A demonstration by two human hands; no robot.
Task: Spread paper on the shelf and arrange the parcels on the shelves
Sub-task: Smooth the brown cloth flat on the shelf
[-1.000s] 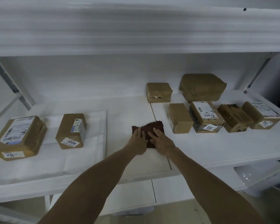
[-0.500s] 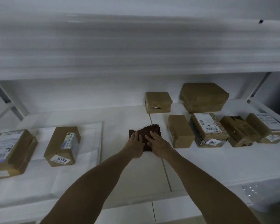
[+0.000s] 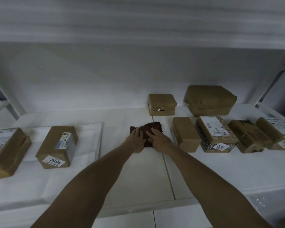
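I'm pressing both hands flat on a dark brown cloth (image 3: 150, 127) w/ a zigzag edge, mid-shelf: left hand (image 3: 136, 139) on its left side, right hand (image 3: 158, 139) on its near right, fingers straight, palms down, nothing gripped. The cloth is lying on the bare middle of the white shelf (image 3: 138, 178), btwn the two parcel groups. Progress, as I'm reading it: partly done. On the left a white paper sheet (image 3: 89, 139) is already lying spread, w/ a large labelled parcel (image 3: 5, 150) and the 3006 parcel (image 3: 58, 147) sitting on it. On the right, six parcels are sitting close together: small back parcel (image 3: 161, 104), big back parcel (image 3: 210, 100), plain front parcel (image 3: 184, 134), patterned 2012 parcel (image 3: 215, 134), plus two more at the far right. Can't tell if paper's under those. The middle section is looking unpapered, so prob. left to do: paper there, then evening out the parcels.
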